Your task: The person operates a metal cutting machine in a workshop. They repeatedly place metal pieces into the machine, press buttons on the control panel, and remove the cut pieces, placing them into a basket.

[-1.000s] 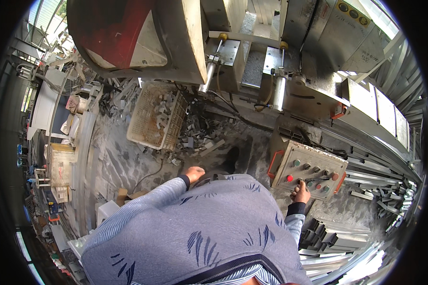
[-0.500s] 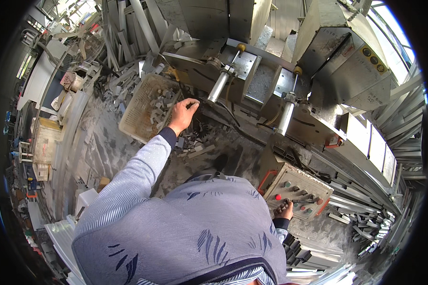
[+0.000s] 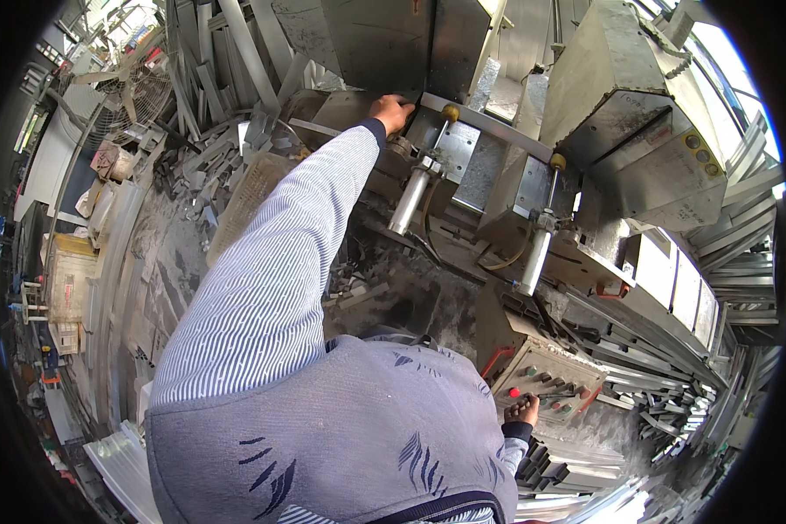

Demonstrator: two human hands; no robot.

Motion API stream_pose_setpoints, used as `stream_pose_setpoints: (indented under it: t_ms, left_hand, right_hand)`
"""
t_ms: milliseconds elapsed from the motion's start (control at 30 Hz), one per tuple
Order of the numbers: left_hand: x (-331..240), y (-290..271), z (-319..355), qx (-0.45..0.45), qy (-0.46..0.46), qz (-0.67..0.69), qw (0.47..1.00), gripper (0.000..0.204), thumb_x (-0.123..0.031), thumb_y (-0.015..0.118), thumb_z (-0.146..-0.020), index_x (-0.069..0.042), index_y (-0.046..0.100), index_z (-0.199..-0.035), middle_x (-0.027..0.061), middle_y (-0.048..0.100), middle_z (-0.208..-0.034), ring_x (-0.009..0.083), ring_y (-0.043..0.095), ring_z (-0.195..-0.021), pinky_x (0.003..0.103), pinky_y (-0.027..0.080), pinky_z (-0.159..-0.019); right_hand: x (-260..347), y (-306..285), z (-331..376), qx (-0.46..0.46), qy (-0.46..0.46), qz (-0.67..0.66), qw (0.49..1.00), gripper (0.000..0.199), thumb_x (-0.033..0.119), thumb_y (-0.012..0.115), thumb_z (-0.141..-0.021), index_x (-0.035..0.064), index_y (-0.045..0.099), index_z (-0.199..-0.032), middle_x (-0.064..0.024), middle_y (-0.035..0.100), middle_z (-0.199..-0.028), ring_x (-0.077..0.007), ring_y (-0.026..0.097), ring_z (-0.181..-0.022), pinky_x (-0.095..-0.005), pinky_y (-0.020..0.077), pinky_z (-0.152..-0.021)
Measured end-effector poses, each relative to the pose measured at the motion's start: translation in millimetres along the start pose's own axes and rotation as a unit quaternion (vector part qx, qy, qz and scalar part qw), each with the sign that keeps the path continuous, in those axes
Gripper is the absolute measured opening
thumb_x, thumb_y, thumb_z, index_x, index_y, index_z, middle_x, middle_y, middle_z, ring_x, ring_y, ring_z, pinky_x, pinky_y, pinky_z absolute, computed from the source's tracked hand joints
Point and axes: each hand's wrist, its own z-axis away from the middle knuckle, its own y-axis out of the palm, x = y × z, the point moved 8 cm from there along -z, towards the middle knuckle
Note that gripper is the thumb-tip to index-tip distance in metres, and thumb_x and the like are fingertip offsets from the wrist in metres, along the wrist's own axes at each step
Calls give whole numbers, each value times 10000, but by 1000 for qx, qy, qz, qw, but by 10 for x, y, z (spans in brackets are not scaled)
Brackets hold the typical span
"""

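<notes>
My left hand (image 3: 393,114) reaches up to the left end of a flat pale metal bar (image 3: 489,125), its fingers closed at the bar's end. The bar lies across a double-headed cutting machine, where two clamp cylinders, one on the left (image 3: 413,199) and one on the right (image 3: 539,253), press toward it with yellowish round tips. Down at the right, my right hand (image 3: 522,409) is curled at the lower left of a control box (image 3: 546,371) with several buttons and knobs. What its fingers grip is hidden. A red button (image 3: 514,393) sits just above that hand.
A pale plastic crate (image 3: 251,196) stands left of the machine, partly behind my left arm. Metal offcuts (image 3: 358,293) litter the floor. Long profiles lean at the back left, and more lie stacked at right (image 3: 672,406). A large angled machine housing (image 3: 642,131) rises at the right.
My left hand has moved up and right from beside the crate to the left end of the metal bar. My right hand stays at the control box.
</notes>
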Motion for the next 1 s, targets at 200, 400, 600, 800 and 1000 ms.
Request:
stream_pose_setpoints:
  t_ms: [200,400,600,800,1000]
  left_hand:
    - [-31,253,-282,16,-29,-47,998,501,-430,632,-772,0,642,-1029,210,618,-1061,324,586,-1024,380,449,-887]
    - [-70,298,-367,54,-23,-79,995,503,-458,645,-750,-23,656,-1002,199,621,-1054,324,591,-1003,372,457,-863]
    - [-39,319,-446,39,14,-64,997,488,-477,643,-745,-57,670,-991,162,635,-1043,308,604,-966,363,463,-836]
    - [22,342,-478,51,19,-94,994,460,-493,599,-778,-113,668,-1027,119,635,-1070,283,594,-992,364,463,-847]
    - [227,205,-498,12,15,-14,1000,416,-451,635,-767,-114,680,-1008,111,647,-1042,283,601,-980,357,463,-853]
  right_hand:
    - [-2,5,-4,-6,-4,-4,1000,150,298,580,-778,183,520,-704,76,399,-535,-86,311,-401,-232,262,-382]
    - [-26,-27,-81,-15,0,-12,1000,123,293,543,-803,199,526,-726,79,391,-530,-89,321,-390,-231,261,-360]
    - [-23,-124,-194,-52,-13,1,999,115,273,525,-813,198,527,-726,76,378,-518,-91,310,-373,-238,245,-335]
    - [-26,-127,-220,-63,-41,2,997,114,232,511,-827,198,523,-719,68,366,-513,-91,293,-354,-248,228,-321]
    - [-59,-81,-177,-58,-32,2,998,120,243,506,-833,202,515,-721,67,379,-520,-92,305,-364,-244,241,-326]
